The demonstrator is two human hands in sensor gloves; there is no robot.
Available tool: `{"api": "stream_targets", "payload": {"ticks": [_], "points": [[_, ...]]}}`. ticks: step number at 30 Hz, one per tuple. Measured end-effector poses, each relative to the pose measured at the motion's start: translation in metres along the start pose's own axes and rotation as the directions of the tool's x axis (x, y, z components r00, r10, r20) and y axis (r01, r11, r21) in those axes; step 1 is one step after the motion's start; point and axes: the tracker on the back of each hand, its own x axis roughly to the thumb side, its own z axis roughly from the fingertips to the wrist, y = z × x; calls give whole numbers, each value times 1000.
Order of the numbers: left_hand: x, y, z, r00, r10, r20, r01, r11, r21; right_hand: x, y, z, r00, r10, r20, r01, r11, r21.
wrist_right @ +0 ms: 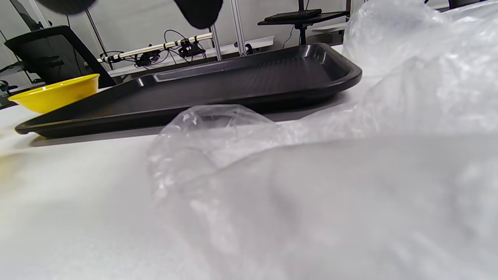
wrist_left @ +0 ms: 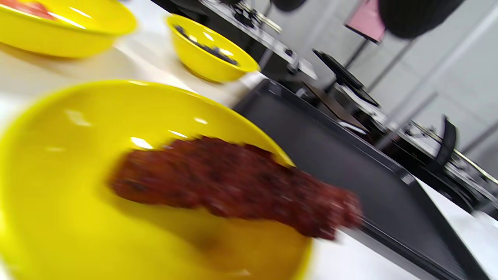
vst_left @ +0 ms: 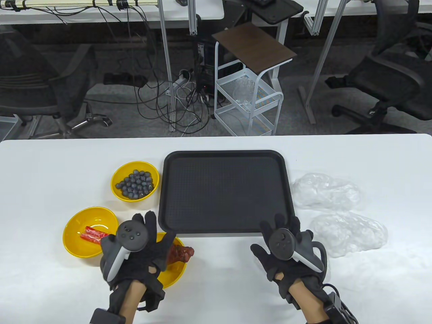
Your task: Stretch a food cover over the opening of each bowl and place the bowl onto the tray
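Observation:
A black tray (vst_left: 226,192) lies mid-table. Left of it stand three yellow bowls: one with dark berries (vst_left: 117,173), one with red sticks (vst_left: 76,244), and one with a reddish-brown piece of meat (vst_left: 175,270). My left hand (vst_left: 150,224) hovers over the meat bowl (wrist_left: 70,128) with spread, straight fingers, holding nothing. Two crumpled clear food covers (vst_left: 325,190) (vst_left: 349,233) lie right of the tray. My right hand (vst_left: 280,227) is at the tray's front right corner, fingers spread and empty, beside the nearer cover (wrist_right: 330,175).
The white table ends just behind the tray. On the floor beyond it stand a white wire cart (vst_left: 249,98) and office chairs (vst_left: 388,77). In the left wrist view the tray (wrist_left: 350,163) lies right beside the meat bowl.

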Motion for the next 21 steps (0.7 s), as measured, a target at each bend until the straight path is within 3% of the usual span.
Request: {"api": "stream_targets", "payload": {"ticks": [3,8,21], "points": [[-24,0,2,998,-7,-67,13,996,84,3,-1,0,1000,21,1,-21,1000,-6],[-35,-5,-2,989,-68,-132,83,990,112,6,1,0,1000,27,3,-27,1000,-1],[-37,-32,-26,964,-176,-200,195,978,76,1,0,0,1000,8,-2,-8,1000,-1]]}}
